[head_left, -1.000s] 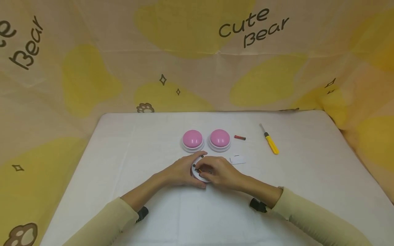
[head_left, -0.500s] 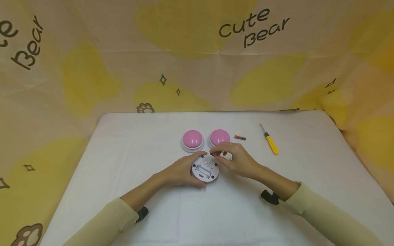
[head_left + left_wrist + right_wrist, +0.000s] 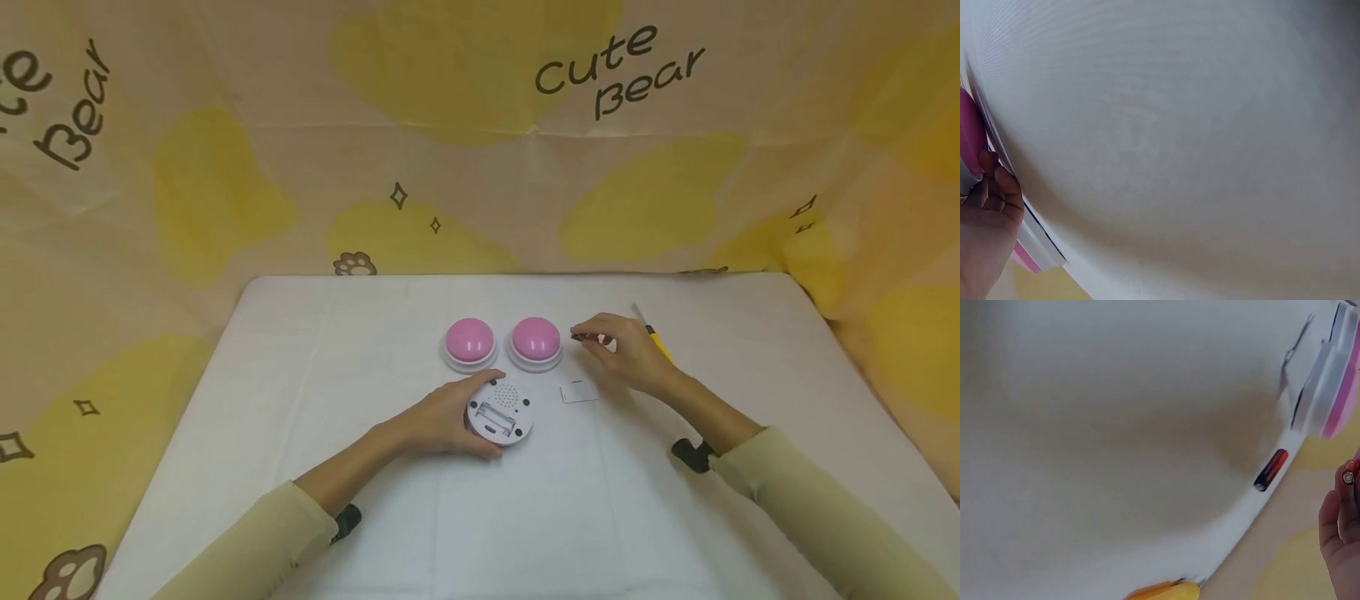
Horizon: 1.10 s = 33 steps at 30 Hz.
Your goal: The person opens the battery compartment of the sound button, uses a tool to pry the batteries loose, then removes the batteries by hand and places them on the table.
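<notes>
My left hand (image 3: 444, 417) grips the side of an upturned round push-button light (image 3: 517, 425), white underneath, with its thumb and fingers spread around the rim. The battery bay (image 3: 497, 419) in its underside lies uncovered and holds no battery. Off to the right, my right hand (image 3: 628, 354) pinches a small red battery (image 3: 1349, 475) between thumb and fingertips. It is above the table, near a second red and black battery (image 3: 1271, 470) lying there, which the hand mostly hides in the head view. A small white cover (image 3: 579, 392) lies between the hands.
Two pink-domed push buttons, a left one (image 3: 469, 342) and a right one (image 3: 536, 342), stand upright behind the held unit. A yellow-handled screwdriver (image 3: 660, 343) lies on the white table (image 3: 337, 333) at the right, partly behind my right hand. A printed cloth hangs behind.
My right hand has lifted a battery out of the bay and carried it right and away from me, to beside the battery on the table. My left hand has stayed on the upturned unit.
</notes>
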Tool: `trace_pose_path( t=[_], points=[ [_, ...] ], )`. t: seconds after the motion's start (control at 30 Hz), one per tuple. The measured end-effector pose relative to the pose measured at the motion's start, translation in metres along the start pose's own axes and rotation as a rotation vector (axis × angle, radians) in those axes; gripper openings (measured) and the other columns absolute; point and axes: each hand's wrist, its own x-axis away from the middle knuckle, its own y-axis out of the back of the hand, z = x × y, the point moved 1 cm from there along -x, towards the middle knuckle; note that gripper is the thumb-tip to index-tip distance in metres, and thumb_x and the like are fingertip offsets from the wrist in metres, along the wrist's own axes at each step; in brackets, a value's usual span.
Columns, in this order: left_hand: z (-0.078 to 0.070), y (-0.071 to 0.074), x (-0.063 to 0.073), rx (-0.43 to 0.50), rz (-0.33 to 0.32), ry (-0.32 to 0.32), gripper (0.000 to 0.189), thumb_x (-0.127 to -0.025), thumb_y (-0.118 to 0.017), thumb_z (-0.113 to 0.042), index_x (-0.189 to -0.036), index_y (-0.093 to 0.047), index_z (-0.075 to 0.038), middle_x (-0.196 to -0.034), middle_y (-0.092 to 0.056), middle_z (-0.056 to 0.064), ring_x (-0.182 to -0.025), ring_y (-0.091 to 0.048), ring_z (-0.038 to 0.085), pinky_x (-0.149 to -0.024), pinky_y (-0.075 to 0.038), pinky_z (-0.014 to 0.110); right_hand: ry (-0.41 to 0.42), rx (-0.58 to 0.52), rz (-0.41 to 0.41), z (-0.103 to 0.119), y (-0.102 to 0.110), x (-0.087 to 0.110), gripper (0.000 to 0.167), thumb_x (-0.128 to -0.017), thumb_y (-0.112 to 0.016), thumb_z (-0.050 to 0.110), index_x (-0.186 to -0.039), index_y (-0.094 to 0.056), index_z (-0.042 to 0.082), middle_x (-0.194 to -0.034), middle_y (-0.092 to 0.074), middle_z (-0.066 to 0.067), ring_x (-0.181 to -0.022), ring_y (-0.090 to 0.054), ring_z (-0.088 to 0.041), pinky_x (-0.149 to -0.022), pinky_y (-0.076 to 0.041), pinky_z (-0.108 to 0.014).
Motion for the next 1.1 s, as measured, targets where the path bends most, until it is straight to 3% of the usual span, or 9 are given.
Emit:
trace_pose_path(
  t=[0.33, 0.57, 1.1],
  points=[
    [0.002, -0.001, -0.001, -0.012, -0.001, 0.000, 0.103, -0.069, -0.090, -0.043, -0.153, -0.033, -0.025, -0.135, -0.053, -0.009, -0.117, -0.050, 0.008, -0.102, -0.043, 0.036, -0.114, 0.090, 0.120, -0.017, -0.008, -0.001, 0.025, -0.089, -0.067, -0.006, -0.113, -0.073, -0.001, -0.101, -0.072, -0.009, -0.092, -0.065, -0.025, -0.080, -0.054, -0.043],
    [0.004, -0.001, -0.001, -0.009, -0.001, -0.005, 0.104, -0.068, -0.090, -0.044, -0.153, -0.033, -0.025, -0.134, -0.053, -0.010, -0.116, -0.051, 0.007, -0.101, -0.043, 0.035, -0.169, 0.134, 0.163, -0.022, -0.013, 0.000, 0.025, -0.090, -0.071, 0.000, -0.114, -0.073, 0.001, -0.105, -0.073, -0.009, -0.098, -0.068, -0.026, -0.087, -0.054, -0.044],
    [0.003, -0.001, -0.002, -0.008, -0.004, -0.011, 0.104, -0.068, -0.090, -0.044, -0.153, -0.034, -0.023, -0.134, -0.053, -0.009, -0.116, -0.051, 0.009, -0.101, -0.042, 0.037, -0.154, 0.218, 0.196, -0.023, -0.019, -0.004, 0.019, -0.089, -0.072, 0.001, -0.108, -0.074, 0.000, -0.111, -0.072, -0.014, -0.107, -0.067, -0.032, -0.092, -0.052, -0.045]
  ],
)
